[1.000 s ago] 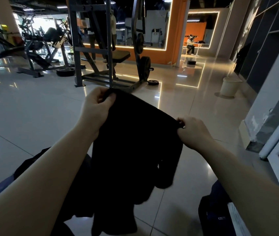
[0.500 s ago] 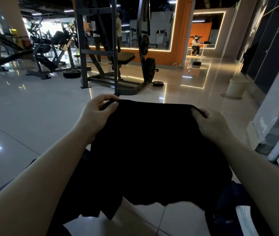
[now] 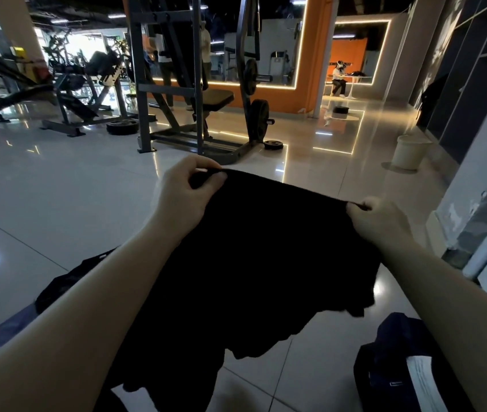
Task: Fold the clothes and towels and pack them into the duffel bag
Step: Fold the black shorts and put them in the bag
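Head view: the only view, wide-angle, looking forward and down over a glossy tiled floor [image 3: 58, 209].
Hands: two.
Left hand [image 3: 183, 191]: centre of frame; its grip pinches the upper left corner of the black garment [image 3: 254, 263] between thumb and fingers.
Right hand [image 3: 382, 221]: right of centre; its grip pinches the upper right corner.
Black garment: one, held up and stretched between both grips, lower edge hanging uneven above the floor.
Duffel bag [image 3: 391, 358]: one, dark navy, lower right corner, on the floor.
Dark cloth [image 3: 67, 281]: lower left, behind the left forearm; kind unclear.
Weight rack [image 3: 194, 84]: one, upper centre.
Loose weight plates: two on the floor.
Pale bucket [image 3: 408, 151]: one, right.
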Available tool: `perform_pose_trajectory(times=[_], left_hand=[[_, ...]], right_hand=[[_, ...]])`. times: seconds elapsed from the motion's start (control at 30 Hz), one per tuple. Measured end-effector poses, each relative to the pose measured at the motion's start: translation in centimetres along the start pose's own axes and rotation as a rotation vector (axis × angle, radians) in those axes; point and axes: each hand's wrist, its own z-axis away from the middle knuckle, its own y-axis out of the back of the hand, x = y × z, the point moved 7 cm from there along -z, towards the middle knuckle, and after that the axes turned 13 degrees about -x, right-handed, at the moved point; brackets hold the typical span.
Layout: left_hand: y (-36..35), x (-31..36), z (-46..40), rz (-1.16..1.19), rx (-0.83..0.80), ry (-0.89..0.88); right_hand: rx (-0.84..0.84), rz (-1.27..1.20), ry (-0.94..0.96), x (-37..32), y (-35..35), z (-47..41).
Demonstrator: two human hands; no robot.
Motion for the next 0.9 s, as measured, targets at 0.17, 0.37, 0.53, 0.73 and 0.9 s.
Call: perform_pose_trajectory(times=[0.17,0.37,0.53,0.73,0.9], left_hand=[[-5.1,3.0,0.9,-0.165,-0.200,-0.125],[-5.1,2.5,0.8,-0.054,-0.156,-0.089],[-6.5,0.9,1.1,0.354,-0.306,0.072],[-6.3,-3.6,1.6,0.411,-0.506,0.276],[-5.1,-6.5,2.2,0.207,-0.593,0.366]], right_hand=[[-0.517,-0.479,0.163,-5.2,-4.9,3.0],[-0.621,-0.595,0.343,-8.3,-6.2,4.4],[-0.457,-0.611,0.420,-9.0,-5.0,4.0],[-0.281,-1.183,0.380,-9.0,-1.1,3.3],[-0.222,-1.267,0.366,-7.7,0.5,2.7]])
